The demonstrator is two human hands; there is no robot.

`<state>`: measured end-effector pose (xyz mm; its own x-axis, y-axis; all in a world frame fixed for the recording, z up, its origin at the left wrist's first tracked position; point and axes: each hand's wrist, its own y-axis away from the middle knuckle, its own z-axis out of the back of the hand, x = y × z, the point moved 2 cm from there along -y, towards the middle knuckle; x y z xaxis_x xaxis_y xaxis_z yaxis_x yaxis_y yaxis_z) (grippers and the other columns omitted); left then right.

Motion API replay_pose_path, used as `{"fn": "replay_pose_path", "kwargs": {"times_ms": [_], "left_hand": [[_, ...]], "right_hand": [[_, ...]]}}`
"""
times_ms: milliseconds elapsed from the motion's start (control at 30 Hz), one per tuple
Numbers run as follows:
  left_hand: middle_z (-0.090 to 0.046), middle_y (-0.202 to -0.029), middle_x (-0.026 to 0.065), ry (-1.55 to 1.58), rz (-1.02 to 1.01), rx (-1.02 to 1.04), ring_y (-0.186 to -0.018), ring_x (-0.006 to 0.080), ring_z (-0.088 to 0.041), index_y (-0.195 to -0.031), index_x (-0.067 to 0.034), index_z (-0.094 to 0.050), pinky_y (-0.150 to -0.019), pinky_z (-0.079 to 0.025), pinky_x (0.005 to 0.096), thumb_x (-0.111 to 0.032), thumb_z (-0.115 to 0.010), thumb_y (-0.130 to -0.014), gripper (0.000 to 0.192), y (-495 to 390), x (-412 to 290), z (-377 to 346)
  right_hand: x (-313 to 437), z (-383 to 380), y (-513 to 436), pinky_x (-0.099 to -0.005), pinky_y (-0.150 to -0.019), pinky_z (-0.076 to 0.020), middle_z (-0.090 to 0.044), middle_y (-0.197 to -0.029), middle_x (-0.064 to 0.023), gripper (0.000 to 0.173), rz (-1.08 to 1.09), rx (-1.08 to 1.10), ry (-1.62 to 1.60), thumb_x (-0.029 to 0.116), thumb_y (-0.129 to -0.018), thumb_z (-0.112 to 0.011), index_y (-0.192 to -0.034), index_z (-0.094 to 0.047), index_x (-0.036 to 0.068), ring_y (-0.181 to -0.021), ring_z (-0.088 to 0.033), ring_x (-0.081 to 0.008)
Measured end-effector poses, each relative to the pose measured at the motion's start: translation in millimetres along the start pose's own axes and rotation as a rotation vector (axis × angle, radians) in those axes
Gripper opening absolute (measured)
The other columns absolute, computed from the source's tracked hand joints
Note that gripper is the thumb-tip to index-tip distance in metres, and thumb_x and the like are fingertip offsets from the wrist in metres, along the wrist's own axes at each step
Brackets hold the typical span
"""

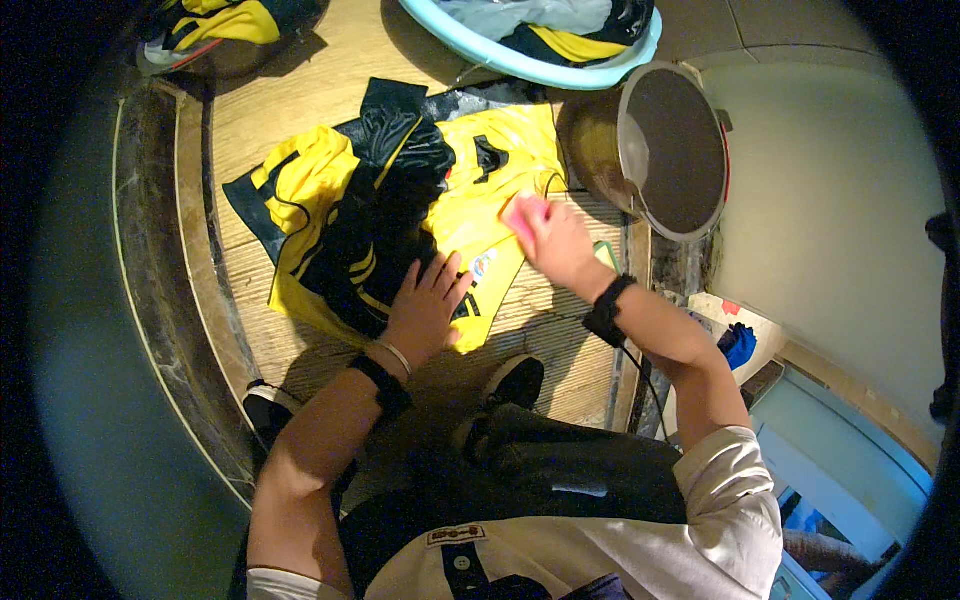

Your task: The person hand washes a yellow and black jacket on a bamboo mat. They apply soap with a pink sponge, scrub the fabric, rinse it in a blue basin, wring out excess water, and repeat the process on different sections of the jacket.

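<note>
A wet yellow-and-black sports garment (487, 214) lies spread and partly bunched on the ribbed floor. My left hand (426, 306) rests palm down on its near part, fingers spread, beside a round printed badge (482, 264). In my right hand (561, 244) is a small pink object (529, 219), pressed to the yellow cloth near the garment's right edge. Blur and my fingers hide whether it is a brush or a bar of soap. A green-edged yellow item (606, 256) shows partly behind my right wrist.
A light-blue basin (487, 56) with wet clothes stands beyond the garment. Right of it is a grey bucket (600, 146) against the wall. More yellow-and-black clothing (232, 22) sits at the far left. A stone ledge (161, 247) runs along the left; my shoes (517, 379) are close by.
</note>
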<state>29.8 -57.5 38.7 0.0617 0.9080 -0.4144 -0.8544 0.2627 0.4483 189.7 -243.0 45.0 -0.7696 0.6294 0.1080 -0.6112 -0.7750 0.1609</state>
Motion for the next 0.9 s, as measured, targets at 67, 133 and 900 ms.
{"fn": "replay_pose_path", "kwargs": {"times_ms": [67, 133, 900], "left_hand": [[-0.022, -0.163, 0.0148, 0.014, 0.020, 0.042, -0.149, 0.0313, -0.023, -0.153, -0.010, -0.031, -0.121, -0.019, 0.0476, -0.047, -0.081, -0.072, 0.103, 5.3, -0.4, -4.3], [-0.022, -0.163, 0.0142, -0.007, 0.079, -0.032, -0.149, 0.0307, -0.023, -0.154, -0.009, -0.030, -0.121, -0.019, 0.0464, -0.047, -0.082, -0.071, 0.105, 5.5, 2.1, -6.4], [-0.013, -0.165, 0.0155, -0.038, 0.203, 0.009, -0.152, 0.0294, -0.014, -0.156, -0.009, -0.022, -0.121, -0.018, 0.0459, -0.055, -0.084, -0.065, 0.120, -22.9, -0.2, 7.3]], "right_hand": [[23.7, -7.8, 15.1, -0.0488, -0.069, -0.0532, -0.058, -0.095, -0.0236, 0.045, 0.138, 0.264, -0.234, 0.032, -0.088, -0.067, -0.124, -0.059, 0.007, -0.083, -0.062, -0.0378], [47.0, -1.8, 29.5, -0.0488, -0.072, -0.0535, -0.055, -0.100, -0.0253, 0.045, 0.347, 0.452, -0.335, 0.028, -0.081, -0.071, -0.122, -0.060, 0.012, -0.091, -0.061, -0.0377], [20.3, -5.8, -22.5, -0.0482, -0.073, -0.0548, -0.061, -0.098, -0.0234, 0.053, -0.046, 0.160, -0.174, 0.039, -0.089, -0.066, -0.129, -0.051, 0.007, -0.087, -0.063, -0.0397]]}}
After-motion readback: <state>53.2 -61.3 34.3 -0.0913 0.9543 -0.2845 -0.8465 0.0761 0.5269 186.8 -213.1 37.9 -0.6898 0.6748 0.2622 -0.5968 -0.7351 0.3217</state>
